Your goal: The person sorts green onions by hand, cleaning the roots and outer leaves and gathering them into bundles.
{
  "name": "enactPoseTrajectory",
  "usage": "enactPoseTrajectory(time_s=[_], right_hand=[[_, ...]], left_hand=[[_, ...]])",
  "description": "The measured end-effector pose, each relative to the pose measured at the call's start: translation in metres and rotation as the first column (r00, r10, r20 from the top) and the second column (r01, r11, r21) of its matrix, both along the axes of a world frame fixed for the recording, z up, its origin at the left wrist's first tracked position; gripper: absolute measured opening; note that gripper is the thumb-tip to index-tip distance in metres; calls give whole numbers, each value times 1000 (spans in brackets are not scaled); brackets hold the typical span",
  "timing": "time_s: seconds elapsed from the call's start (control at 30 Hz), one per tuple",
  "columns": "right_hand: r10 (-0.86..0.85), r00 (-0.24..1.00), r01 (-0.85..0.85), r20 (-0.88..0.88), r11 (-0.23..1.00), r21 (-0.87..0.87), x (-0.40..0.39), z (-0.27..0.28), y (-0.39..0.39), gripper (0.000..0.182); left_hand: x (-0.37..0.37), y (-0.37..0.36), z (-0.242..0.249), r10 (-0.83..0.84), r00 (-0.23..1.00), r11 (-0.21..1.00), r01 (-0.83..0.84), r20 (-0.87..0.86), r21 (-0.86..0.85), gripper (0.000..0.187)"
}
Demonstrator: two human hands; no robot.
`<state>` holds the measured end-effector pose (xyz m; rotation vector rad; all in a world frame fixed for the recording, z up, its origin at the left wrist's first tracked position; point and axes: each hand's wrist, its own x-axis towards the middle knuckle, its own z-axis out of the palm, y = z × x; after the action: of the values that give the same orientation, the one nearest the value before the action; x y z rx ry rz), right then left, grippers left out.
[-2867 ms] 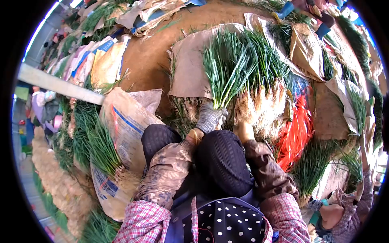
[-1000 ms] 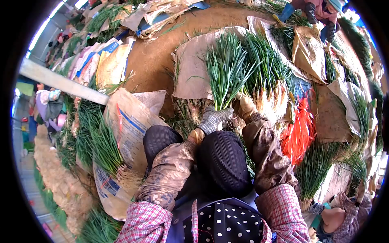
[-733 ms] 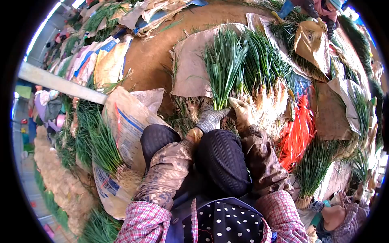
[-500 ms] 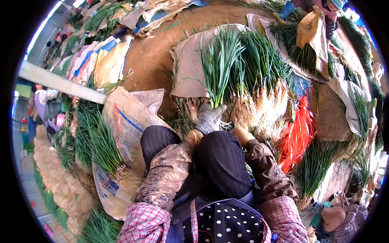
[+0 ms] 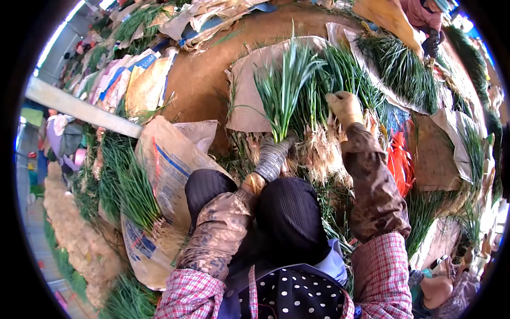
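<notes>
My left hand, in a grey knitted glove, is closed around the white lower ends of a bunch of green onions, whose leaves fan upward. To the right, my right hand wears a pale yellowish glove. Its fingers are curled in on stalks of the green onion pile; exactly how many stalks they pinch is hidden. The pile lies on a brown sack sheet, with its pale, rooty ends facing me.
Red plastic strips lie right of my right forearm. A printed sack with more green onions is at my left. A co-worker is at the upper right by a yellowish sack. A pale beam crosses the left side.
My right hand has moved from beside my knee up and right to the onion pile. My left hand keeps its bunch. The co-worker's yellowish sack has shifted up and left, uncovering greens.
</notes>
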<state>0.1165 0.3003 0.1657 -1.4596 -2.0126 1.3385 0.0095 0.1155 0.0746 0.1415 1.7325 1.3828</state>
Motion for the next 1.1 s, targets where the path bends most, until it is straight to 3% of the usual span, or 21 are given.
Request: enactPoseTrajectory(time_s=[0.03, 0.07, 0.1, 0.13, 0.23, 0.27, 0.3, 0.33, 0.4, 0.47, 0.5, 0.6, 0.63, 0.73, 0.77, 0.87, 0.9, 0.93, 1.0, 1.03, 1.1], right_hand=[[-60, 998, 60, 1, 997, -52, 3, 15, -9, 23], [-121, 993, 121, 6, 987, -102, 6, 20, -16, 22], [137, 984, -141, 115, 990, 29, 16, 17, -19, 20], [217, 961, -219, 170, 976, -7, 24, -32, -2, 22], [171, 984, -175, -39, 975, -136, 31, -118, -29, 21], [144, 976, -184, -166, 949, -255, 28, -124, -56, 19], [158, 984, -169, -86, 975, -145, 24, -92, -79, 18], [155, 988, -155, 1, 987, -34, 21, -61, -102, 17], [-95, 971, 2, -219, 921, -389, 19, -63, -107, 19], [-380, 896, 148, -230, 743, -653, 17, -54, -112, 17], [-421, 870, 125, -256, 691, -712, 19, -63, -110, 17], [-546, 777, 17, -313, 516, -856, 18, -107, -105, 15], [-514, 788, 33, -338, 584, -811, 14, -108, -104, 16], [-483, 747, -6, -457, 683, -730, 3, -108, -93, 19], [-476, 672, -128, -567, 679, -723, 1, -134, -85, 20], [-514, 814, 197, -270, 682, -704, -11, -110, -91, 22], [-512, 840, 287, -179, 700, -654, -16, -104, -95, 20], [-402, 908, 278, -120, 790, -547, -14, -109, -99, 17], [-43, 994, 79, 101, 921, -381, 0, -101, -109, 17], [299, 912, -233, 280, 941, -244, 15, -165, -99, 21], [421, 675, -373, 606, 903, -213, 38, -189, -123, 26]], left_hand=[[-2, -6, 44, -114, 992, 991, 117, 48, -63, 22], [-1, -6, 47, -126, 990, 989, 130, 55, -71, 26], [0, -5, 49, -138, 989, 987, 142, 60, -76, 31], [1, -3, 50, -149, 987, 985, 154, 62, -79, 35], [6, 0, 17, -308, 951, 943, 303, -13, -140, 63], [4, 4, 16, -441, 897, 860, 431, 28, -273, 60], [4, 2, 26, -506, 861, 824, 501, 56, -264, 53], [7, 1, -29, -421, 889, 904, 395, -182, -165, 45], [8, 6, -16, -413, 895, 863, 326, -168, -385, 37], [18, -3, 25, -245, 968, 965, 240, -44, -106, 32], [22, -7, 43, -170, 985, 985, 169, 38, 33, 29], [16, -4, -11, -136, 970, 969, 87, 202, 233, 26], [12, -3, -17, -218, 975, 976, 219, 31, -11, 26], [7, -1, -30, -330, 926, 939, 302, -183, -166, 24], [3, -1, -55, -354, 902, 935, 335, -246, -117, 40], [15, -2, 44, -401, 890, 854, 278, -216, -440, 64], [10, -4, 17, -394, 881, 875, 272, -263, -400, 78], [8, -5, -8, -380, 870, 885, 241, -316, -399, 75], [6, -9, -18, -322, 892, 924, 225, -316, -308, 62], [4, -10, -14, -285, 924, 948, 232, -254, -219, 51], [1, -12, -28, -302, 892, 949, 246, -337, -199, 39]])
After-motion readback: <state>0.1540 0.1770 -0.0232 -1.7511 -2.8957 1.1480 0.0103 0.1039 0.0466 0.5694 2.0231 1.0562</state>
